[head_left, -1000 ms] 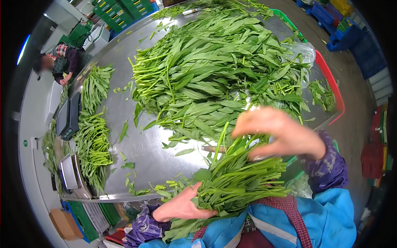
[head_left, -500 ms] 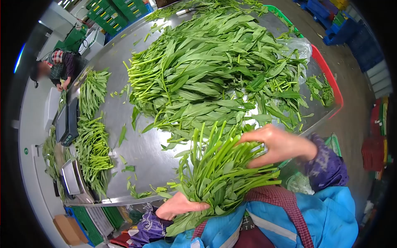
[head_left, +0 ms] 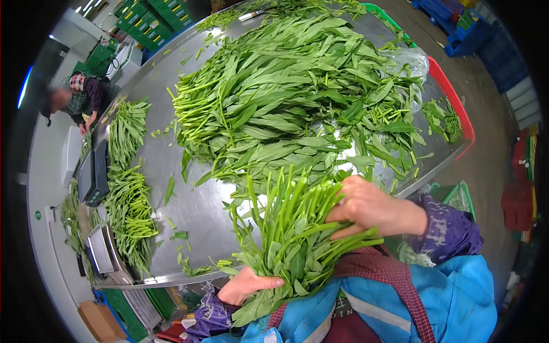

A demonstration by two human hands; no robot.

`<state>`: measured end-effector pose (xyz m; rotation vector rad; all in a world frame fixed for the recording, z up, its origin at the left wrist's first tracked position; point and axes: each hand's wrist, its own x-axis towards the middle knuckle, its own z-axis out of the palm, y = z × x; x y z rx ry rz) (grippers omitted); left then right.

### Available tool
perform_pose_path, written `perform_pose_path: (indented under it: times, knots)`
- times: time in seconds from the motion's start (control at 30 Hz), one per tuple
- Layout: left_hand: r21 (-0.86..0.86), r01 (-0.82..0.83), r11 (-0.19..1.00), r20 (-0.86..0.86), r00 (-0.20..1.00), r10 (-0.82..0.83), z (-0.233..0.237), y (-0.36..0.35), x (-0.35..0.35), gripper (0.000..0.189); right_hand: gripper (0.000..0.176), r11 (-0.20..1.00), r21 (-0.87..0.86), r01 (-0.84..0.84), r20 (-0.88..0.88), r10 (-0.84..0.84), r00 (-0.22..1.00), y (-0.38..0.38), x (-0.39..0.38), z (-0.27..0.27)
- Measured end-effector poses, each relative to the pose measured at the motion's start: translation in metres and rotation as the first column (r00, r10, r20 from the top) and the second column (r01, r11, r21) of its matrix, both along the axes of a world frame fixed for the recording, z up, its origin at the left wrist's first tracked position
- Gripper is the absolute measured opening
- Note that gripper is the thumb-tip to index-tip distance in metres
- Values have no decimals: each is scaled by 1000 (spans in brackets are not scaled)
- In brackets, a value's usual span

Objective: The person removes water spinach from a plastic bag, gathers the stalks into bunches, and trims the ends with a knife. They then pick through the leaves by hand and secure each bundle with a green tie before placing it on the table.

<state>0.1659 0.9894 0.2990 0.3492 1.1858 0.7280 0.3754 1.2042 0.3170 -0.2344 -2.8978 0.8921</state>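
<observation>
A bunch of leafy greens (head_left: 291,246) stands over the table's near edge, close to my body, its cut stems fanned upward and to the right. My left hand (head_left: 251,286) is wrapped round the leafy lower part, thumb across the front. At the upper right of the bunch, my right hand (head_left: 372,208) has its fingers bent in among the stems, the fingertips partly hidden. Just beyond lies a large heap of the same greens (head_left: 286,97) on the metal table (head_left: 194,228).
Smaller bundles (head_left: 128,200) lie along the table's left side beside two scales (head_left: 94,174). A person (head_left: 86,97) works at the far left. A red crate rim (head_left: 452,103) borders the table's right side, and green crates (head_left: 151,23) are stacked behind.
My right hand has turned and pushed further in among the stems, its fingers more bent. The bunch has shifted slightly left, its stems more upright. My left hand keeps its hold.
</observation>
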Motion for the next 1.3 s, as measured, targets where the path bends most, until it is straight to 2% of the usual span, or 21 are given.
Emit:
perform_pose_path:
  times: [0.07,0.17,0.27,0.47,0.57,0.63,0.67,0.7,0.73,0.77,0.8,0.87,0.9,0.97,1.0,1.03,1.1,1.13,1.17,1.23,1.3]
  knots:
    - [11,-8,1000,40,999,8,0,1,0,70,16,998,-61,-31,-139,22,990,-6,-1,-6]
    - [-54,-12,998,60,998,15,9,6,1,70,15,997,-70,-29,-188,15,982,-1,3,-2]
    - [1,-1,1000,111,994,1,8,7,1,71,15,999,-7,-33,-243,30,970,1,7,13]
    - [155,131,979,-2,991,-132,7,14,2,68,14,996,80,40,-255,-19,967,4,13,27]
    - [199,196,960,-59,980,-188,8,15,2,67,10,990,137,-7,-183,32,982,12,20,37]
    - [200,215,956,-69,976,-205,11,15,3,67,8,963,251,97,-157,-59,986,28,28,47]
    - [165,144,976,-5,989,-145,13,13,3,66,10,922,207,327,-220,-282,934,38,37,50]
    - [126,76,989,58,995,-83,13,11,3,66,13,829,150,539,-271,-489,829,50,48,53]
    - [126,75,989,60,995,-83,11,9,2,66,19,762,150,630,-227,-593,772,66,58,57]
    - [43,47,998,83,995,-50,9,6,1,66,25,684,155,713,-183,-689,701,74,60,62]
    - [-40,19,999,102,995,-15,6,4,0,66,25,684,155,713,-183,-690,701,70,56,62]
    - [-23,17,1000,97,995,-14,3,4,1,66,43,761,323,563,-402,-428,810,51,33,64]
    - [-8,16,1000,91,996,-16,3,4,3,66,60,901,230,367,-322,-286,903,42,24,66]
    - [0,24,1000,96,995,-23,6,8,5,66,69,967,222,123,-265,-62,962,14,2,58]
    - [10,27,1000,107,994,-28,8,10,7,66,51,979,196,60,-223,-15,975,1,-7,49]
    - [11,31,999,105,994,-32,10,11,8,66,51,978,196,64,-224,-19,974,0,-11,35]
    - [10,71,997,89,993,-72,12,13,10,66,24,970,231,-74,-275,139,951,-1,-17,15]
    - [12,69,998,89,994,-69,11,12,10,66,4,988,114,-103,-311,134,941,1,-16,21]
    - [72,102,992,36,994,-105,9,11,10,63,4,987,116,-108,-311,139,940,7,-13,31]
    - [128,126,984,-17,992,-124,9,9,9,61,3,996,-85,21,-410,-54,911,29,-1,52]
    - [292,297,909,-210,947,-242,11,9,6,54,5,952,-200,231,-369,-291,883,54,21,59]
